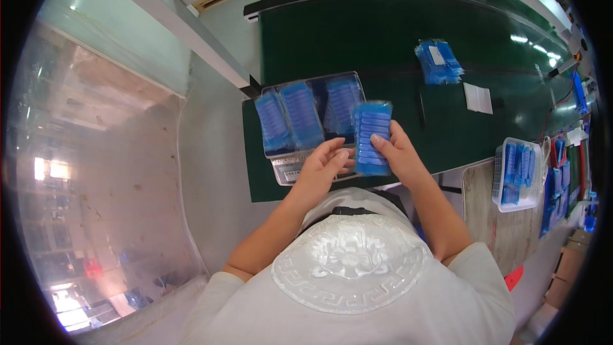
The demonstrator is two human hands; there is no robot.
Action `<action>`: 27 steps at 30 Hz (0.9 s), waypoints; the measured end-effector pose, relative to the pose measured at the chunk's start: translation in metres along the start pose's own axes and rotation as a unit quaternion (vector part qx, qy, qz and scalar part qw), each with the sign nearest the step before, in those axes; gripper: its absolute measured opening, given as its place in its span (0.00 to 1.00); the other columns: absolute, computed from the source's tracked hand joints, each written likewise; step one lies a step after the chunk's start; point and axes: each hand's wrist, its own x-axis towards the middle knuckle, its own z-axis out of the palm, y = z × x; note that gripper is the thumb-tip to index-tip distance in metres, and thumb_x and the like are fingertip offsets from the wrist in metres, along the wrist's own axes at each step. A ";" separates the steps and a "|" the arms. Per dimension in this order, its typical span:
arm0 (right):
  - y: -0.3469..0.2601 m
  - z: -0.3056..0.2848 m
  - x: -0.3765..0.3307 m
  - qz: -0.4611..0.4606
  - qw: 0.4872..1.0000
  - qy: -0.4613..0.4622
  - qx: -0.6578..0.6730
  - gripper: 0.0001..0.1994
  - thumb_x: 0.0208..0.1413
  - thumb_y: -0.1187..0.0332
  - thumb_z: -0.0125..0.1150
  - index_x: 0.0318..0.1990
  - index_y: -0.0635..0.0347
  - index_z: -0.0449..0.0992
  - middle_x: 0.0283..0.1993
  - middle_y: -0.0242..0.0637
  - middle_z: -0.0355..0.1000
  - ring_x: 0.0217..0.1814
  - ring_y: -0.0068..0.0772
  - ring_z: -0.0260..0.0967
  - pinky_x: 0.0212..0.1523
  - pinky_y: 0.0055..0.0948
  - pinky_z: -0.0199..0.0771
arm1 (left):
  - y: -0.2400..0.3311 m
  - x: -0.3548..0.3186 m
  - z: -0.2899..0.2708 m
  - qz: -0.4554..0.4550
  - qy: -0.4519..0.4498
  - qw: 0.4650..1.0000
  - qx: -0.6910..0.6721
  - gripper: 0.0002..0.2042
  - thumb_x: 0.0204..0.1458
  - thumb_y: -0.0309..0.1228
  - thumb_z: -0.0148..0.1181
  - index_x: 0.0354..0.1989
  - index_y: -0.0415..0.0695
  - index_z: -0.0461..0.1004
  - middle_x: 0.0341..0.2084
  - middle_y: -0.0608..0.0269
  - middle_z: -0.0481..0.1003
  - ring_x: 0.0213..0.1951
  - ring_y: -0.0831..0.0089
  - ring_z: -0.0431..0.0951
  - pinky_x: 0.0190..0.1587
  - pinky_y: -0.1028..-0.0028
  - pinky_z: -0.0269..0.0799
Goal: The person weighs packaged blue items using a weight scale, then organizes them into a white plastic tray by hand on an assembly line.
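Right of the scale, a blue packet hides fingertips of the right hand; left of it, shapes in plastic sheeting blur; below, a white shirt runs out of frame.

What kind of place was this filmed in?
Probably a small packing workshop: a bench scale bears blue packets on a long green table, and a white basket holds more.

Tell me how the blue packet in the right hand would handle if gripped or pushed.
The blue packet is probably fairly stiff: it looks almost flat though the right hand grips it at one side. Its glossy, film-like surface may make it slippery. Being flat and rectangular, it would likely slide rather than roll if laid down and pushed.
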 end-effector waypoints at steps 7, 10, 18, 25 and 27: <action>-0.004 0.004 0.009 -0.033 0.999 -0.010 0.013 0.17 0.62 0.66 0.52 0.54 0.63 0.60 0.48 0.37 0.69 0.48 0.23 0.68 0.51 0.26 0.70 | 0.002 0.005 0.005 0.017 -0.003 1.000 0.003 0.23 0.60 0.31 0.52 0.60 0.34 0.57 0.50 0.53 0.70 0.50 0.71 0.71 0.53 0.72 0.68; 0.000 -0.003 0.019 -0.010 1.000 0.006 0.004 0.17 0.61 0.67 0.53 0.54 0.65 0.62 0.47 0.37 0.70 0.46 0.24 0.68 0.50 0.26 0.70 | -0.002 0.008 0.004 0.016 0.035 0.999 0.036 0.21 0.60 0.30 0.52 0.58 0.35 0.61 0.51 0.52 0.70 0.52 0.69 0.70 0.55 0.71 0.66; 0.021 -0.034 0.054 -0.033 0.988 0.126 -0.085 0.17 0.59 0.71 0.55 0.54 0.68 0.64 0.47 0.39 0.71 0.47 0.27 0.68 0.51 0.27 0.68 | -0.010 0.024 -0.009 0.039 0.093 0.988 0.118 0.25 0.59 0.30 0.52 0.63 0.34 0.56 0.61 0.47 0.60 0.64 0.61 0.59 0.66 0.66 0.52; 0.014 -0.017 0.079 -0.053 0.993 0.109 -0.003 0.18 0.60 0.73 0.52 0.56 0.68 0.62 0.52 0.41 0.68 0.52 0.26 0.65 0.55 0.27 0.65 | 0.003 0.063 -0.006 0.059 0.124 0.985 0.109 0.32 0.57 0.32 0.53 0.66 0.31 0.47 0.65 0.41 0.51 0.68 0.57 0.50 0.68 0.63 0.45; 0.016 -0.007 0.097 -0.080 0.989 0.070 -0.106 0.21 0.58 0.71 0.54 0.58 0.68 0.60 0.56 0.45 0.65 0.56 0.35 0.64 0.57 0.31 0.63 | 0.003 0.083 -0.001 0.054 0.157 0.977 0.133 0.33 0.57 0.32 0.53 0.66 0.30 0.46 0.65 0.41 0.52 0.67 0.57 0.52 0.67 0.64 0.47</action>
